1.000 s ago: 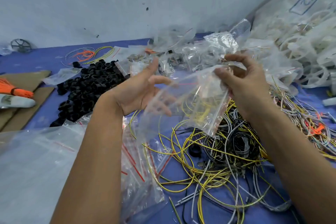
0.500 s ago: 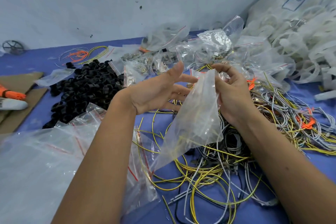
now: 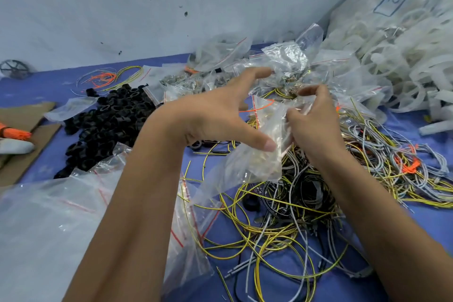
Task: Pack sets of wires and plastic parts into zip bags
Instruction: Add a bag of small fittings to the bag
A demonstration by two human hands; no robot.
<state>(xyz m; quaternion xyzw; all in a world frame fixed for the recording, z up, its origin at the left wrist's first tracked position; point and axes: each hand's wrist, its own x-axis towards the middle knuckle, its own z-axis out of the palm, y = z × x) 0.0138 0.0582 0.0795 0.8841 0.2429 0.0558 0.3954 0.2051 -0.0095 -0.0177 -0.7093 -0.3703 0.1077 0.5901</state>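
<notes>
A clear zip bag (image 3: pixel 255 162) was held above the blue table surface (image 3: pixel 46 91), near the centre of the view, its red-striped mouth turned toward the far side. The right hand (image 3: pixel 316 125) gripped the bag's upper right edge, fingers curled round the crumpled plastic. The left hand (image 3: pixel 215 115) was spread, fingers straight, with the thumb tip touching the bag's front face and the other fingers reaching toward the far side, apart from the bag. Beneath the bag lay a tangle of yellow, grey and black wires (image 3: pixel 282 223), extending to the right. A heap of black plastic rings (image 3: pixel 107 125) lay to the left, and a stack of empty zip bags (image 3: pixel 49 223) lay at the near left. Filled bags (image 3: pixel 282 61) were piled on the far side, beside a heap of white plastic parts (image 3: pixel 404 56) at the far right.
</notes>
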